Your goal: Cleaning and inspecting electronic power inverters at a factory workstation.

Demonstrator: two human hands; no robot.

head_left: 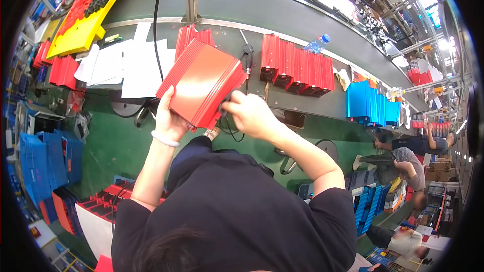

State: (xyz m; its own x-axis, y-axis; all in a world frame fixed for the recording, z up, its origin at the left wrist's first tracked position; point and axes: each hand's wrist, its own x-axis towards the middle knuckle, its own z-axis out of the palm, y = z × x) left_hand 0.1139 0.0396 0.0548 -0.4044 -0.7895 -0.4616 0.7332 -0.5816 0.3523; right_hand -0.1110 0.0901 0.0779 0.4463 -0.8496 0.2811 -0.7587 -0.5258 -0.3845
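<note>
The surface [335, 105] runs across the upper half of the frame, its front edge bending down toward the right. The red casing [201, 83] is held up left of the upper centre, overlapping that edge in view. Green floor [103, 146] shows between the edge and the person's body, widest at the left. On the surface, white papers [143, 65] lie just left of the casing, and a row of red casings [297, 65] stands to its right, with some room between. A black cable [157, 35] hangs down at the casing's left.

Both forearms rise from the lower part of the frame. The left hand [170, 121] grips the casing's lower left corner, thumb on the upper face and fingers underneath. The right hand [248, 113] is bent inward at the casing's right end, fingers curled by a dark part; whether they pinch it, I cannot tell.

At the upper left, a yellow tray [75, 43] carries red pieces [80, 5] and black pieces [100, 1]. Blue bins [38, 163] stand at the left.
</note>
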